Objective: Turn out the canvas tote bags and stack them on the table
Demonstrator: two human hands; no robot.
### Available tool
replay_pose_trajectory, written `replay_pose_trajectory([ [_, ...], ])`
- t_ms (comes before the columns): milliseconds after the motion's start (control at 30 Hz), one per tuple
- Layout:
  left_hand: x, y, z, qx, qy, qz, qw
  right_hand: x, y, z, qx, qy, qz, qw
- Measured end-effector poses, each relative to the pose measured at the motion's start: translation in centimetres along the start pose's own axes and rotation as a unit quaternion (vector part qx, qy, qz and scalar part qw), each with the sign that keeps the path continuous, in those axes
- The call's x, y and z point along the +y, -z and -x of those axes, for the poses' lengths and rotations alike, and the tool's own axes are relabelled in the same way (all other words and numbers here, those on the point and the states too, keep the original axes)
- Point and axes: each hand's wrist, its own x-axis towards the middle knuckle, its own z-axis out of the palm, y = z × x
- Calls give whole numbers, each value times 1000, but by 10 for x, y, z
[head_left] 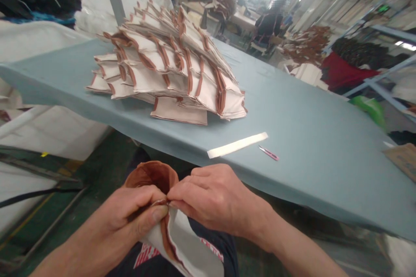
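Both my hands meet low in the middle of the head view, over my lap. My left hand pinches the brown-trimmed edge of a cream fabric piece between thumb and fingers. My right hand is closed too, its fingertips pinching the same edge right beside the left thumb. A brown rounded part of the piece bulges up behind my left hand. The rest of the cloth hangs down between my wrists.
A blue-grey table lies ahead, bearing a fanned pile of cream pieces with brown trim, a white strip and small pink snips. Cardboard sits at its right edge. Another person works far back.
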Motion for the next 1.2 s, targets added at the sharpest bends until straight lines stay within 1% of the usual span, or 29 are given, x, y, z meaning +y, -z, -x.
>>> replay_pose_trajectory([
  [67, 2, 3, 1, -16, -3, -12, 1000, -1, 1, -3, -14, 5, 1, 1000],
  [233, 1, 7, 7, -20, -19, -39, 999, -3, 6, -8, -42, 7, -31, 999],
  [367, 0, 8, 6, -38, -1, -36, 999, -10, 6, -11, -64, 18, 16, 998],
  [467, 0, 7, 3, -37, 9, -23, 999, -14, 1, -13, -49, 31, 70, 996],
  [533, -1, 5, 3, -39, 11, -15, 999, -13, -4, -14, -17, 29, 78, 996],
  [600, -1, 1, 5, -46, 18, -13, 999, -11, -11, -12, 10, 20, 59, 998],
  [667, -1, -3, 9, -49, 28, -15, 998, -7, -18, -9, 25, 7, 12, 1000],
  [767, -4, -8, 16, -44, 46, -16, 998, 0, -23, -5, 8, -31, -111, 993],
  [833, -9, -9, 19, -52, 50, -16, 997, 3, -23, -4, -24, -67, -207, 976],
  [900, -15, -6, 22, -67, 43, -29, 996, 5, -20, -6, -64, -115, -285, 950],
  [967, -19, -3, 23, -77, 34, -47, 995, 6, -16, -8, -113, -170, -352, 914],
  [1033, -20, 0, 24, -85, 28, -56, 994, 6, -15, -9, -145, -220, -410, 873],
  [1100, -17, 2, 23, -92, 9, -50, 994, 5, -16, -8, -159, -251, -450, 842],
  [1133, -15, 3, 23, -94, -5, -44, 995, 5, -17, -7, -160, -261, -463, 832],
  [1200, -12, 2, 22, -94, -27, -35, 995, 5, -18, -6, -161, -268, -473, 824],
])
